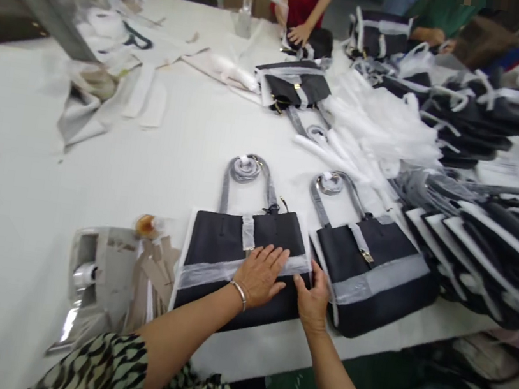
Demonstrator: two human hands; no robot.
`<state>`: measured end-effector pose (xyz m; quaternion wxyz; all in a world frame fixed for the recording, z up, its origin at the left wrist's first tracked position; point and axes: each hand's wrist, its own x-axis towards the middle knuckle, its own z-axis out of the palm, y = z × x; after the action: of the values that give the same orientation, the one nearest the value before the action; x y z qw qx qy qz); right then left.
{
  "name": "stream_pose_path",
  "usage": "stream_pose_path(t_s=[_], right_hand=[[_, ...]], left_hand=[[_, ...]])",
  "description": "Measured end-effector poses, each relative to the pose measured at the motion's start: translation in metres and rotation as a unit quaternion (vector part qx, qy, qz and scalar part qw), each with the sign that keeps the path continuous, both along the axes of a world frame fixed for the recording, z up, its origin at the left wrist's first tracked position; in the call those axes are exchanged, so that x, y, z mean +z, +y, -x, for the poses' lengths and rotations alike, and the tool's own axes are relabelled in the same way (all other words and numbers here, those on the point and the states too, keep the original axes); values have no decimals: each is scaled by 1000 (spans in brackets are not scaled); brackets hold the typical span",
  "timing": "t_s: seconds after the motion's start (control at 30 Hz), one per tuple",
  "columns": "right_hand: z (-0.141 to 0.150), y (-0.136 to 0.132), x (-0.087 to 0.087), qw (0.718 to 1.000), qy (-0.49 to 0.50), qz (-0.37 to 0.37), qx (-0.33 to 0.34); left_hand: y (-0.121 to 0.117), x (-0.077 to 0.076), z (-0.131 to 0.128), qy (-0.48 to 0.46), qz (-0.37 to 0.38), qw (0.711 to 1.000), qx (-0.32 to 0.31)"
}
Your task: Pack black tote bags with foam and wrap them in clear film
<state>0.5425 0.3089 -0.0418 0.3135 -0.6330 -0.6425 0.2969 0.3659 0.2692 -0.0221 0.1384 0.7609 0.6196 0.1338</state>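
Observation:
A black handbag [219, 240] with grey wrapped handles and a clear plastic band lies flat on the white table [14, 186] in front of me. My left hand [260, 275] rests flat on its lower right part, fingers spread, a bangle at the wrist. My right hand [312, 300] sits at the bag's right edge, fingers curled against the edge and the white sheet under it. A second black handbag [374, 269] lies just to the right, touching my right hand's side.
A row of more black bags [487, 252] overlaps at the right. White foam wrapping [376, 121] is heaped behind them. A clear bag of paper strips [103, 275] lies at left. Another person in red [302, 7] handles a bag across the table.

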Motion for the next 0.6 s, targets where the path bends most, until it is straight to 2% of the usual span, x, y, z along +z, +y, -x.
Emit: stream_pose_path(t_s=[0.13, 0.3, 0.47, 0.6], right_hand=[[1, 0, -2, 997, 74, 35, -15], [2, 0, -1, 990, 124, 59, -32], [2, -7, 1, 976, 199, 56, -60], [3, -12, -3, 964, 248, 26, -91]], left_hand=[[4, -1, -3, 13, -2, 1000, 3], [4, -5, -5, 33, -50, 998, -3], [2, -17, -4, 39, -110, 993, 31], [0, -22, 0, 21, -139, 990, 13]])
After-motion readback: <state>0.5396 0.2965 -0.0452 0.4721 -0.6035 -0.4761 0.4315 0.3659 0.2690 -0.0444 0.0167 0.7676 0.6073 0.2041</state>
